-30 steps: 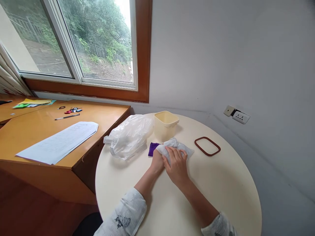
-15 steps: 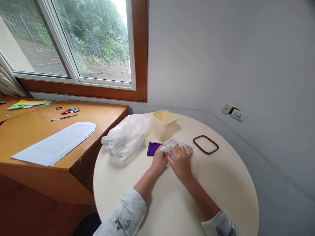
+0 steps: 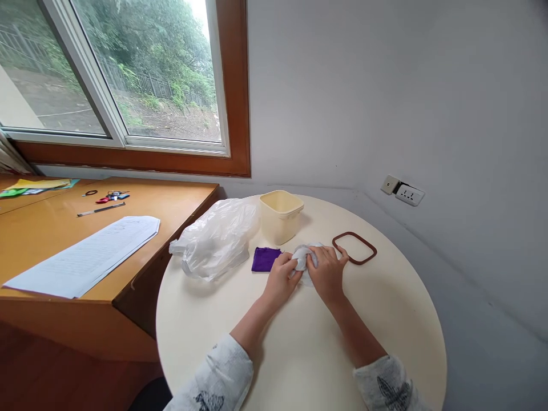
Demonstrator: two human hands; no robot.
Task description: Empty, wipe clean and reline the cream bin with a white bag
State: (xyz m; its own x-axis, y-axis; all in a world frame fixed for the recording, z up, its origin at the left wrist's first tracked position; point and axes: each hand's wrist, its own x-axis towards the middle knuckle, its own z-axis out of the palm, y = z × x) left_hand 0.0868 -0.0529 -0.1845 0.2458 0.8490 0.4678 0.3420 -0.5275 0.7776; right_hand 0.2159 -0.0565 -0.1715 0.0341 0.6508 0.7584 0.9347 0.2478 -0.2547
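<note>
Between both hands, low over the round cream table [image 3: 299,342], is a crumpled thin white plastic bag [image 3: 302,258]. My left hand [image 3: 282,278] pinches its left side with curled fingers. My right hand [image 3: 329,273] is bent over the right part, its thumb and fingers closed on the bag and hiding some of it. The little finger of that hand reaches out near a brown rounded rectangular ring [image 3: 363,262]. A folded purple cloth [image 3: 264,260] lies just left of my left hand. Behind the hands stands a cream plastic tub [image 3: 280,228] with its top uncovered.
A larger translucent plastic bag [image 3: 218,237] lies at the table's left. Beside the table, a wooden desk [image 3: 171,200] carries paper sheets [image 3: 89,254], a pen [image 3: 101,209] and keys [image 3: 113,196]. A wall socket [image 3: 410,194] is on the right.
My right hand has shifted right, over the bag and closer to the brown ring. The white bag is bunched differently between the hands. The whole view has turned slightly right.
</note>
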